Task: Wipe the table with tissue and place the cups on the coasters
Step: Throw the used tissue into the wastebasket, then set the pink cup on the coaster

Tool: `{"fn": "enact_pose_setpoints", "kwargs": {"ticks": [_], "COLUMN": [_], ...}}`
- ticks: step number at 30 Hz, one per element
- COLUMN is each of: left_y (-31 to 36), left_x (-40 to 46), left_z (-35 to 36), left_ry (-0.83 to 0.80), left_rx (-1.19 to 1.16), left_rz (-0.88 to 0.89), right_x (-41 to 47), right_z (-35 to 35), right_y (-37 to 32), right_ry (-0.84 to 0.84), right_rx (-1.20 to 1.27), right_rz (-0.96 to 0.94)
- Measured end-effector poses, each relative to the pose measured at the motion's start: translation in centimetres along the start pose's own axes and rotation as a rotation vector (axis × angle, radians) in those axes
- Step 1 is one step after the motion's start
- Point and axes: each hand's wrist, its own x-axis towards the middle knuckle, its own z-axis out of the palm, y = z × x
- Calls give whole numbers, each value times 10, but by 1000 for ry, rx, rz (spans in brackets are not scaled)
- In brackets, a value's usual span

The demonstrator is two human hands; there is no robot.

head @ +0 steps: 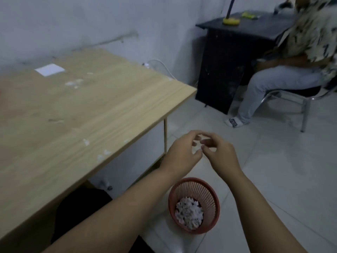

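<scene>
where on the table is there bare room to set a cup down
Most of the wooden table is bare: the broad middle, between the white square at the far wall edge and the white specks along the near edge. More specks lie just in front of the square. Both hands are off the table, above the red basket.

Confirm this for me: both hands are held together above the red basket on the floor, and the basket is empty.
One thing is off: the red basket is not empty. The head view shows it holding a heap of crumpled white tissue. The rest stands: the left hand and right hand are held together, fingertips nearly meeting, above the basket on the floor.
</scene>
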Motion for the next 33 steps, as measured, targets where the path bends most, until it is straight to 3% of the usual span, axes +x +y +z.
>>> {"fn": "enact_pose_setpoints", "kwargs": {"ticks": [5,8,19,33], "left_y": [36,36,-34,-130], "left_x": [-7,-21,-114,-183], "left_z": [-78,-132,-305,-417], "left_ry": [193,291,629,768], "left_rx": [68,92,203,312], "left_rz": [132,125,-115,-374], "right_x": [15,21,10,20], "right_z": [-7,12,148,282], "right_y": [-87,-137,-287,-372], "right_ry": [34,-18,-317,-549], "right_rx": [64,118,186,44], "right_rz": [-183,-266,-564,-691]}}
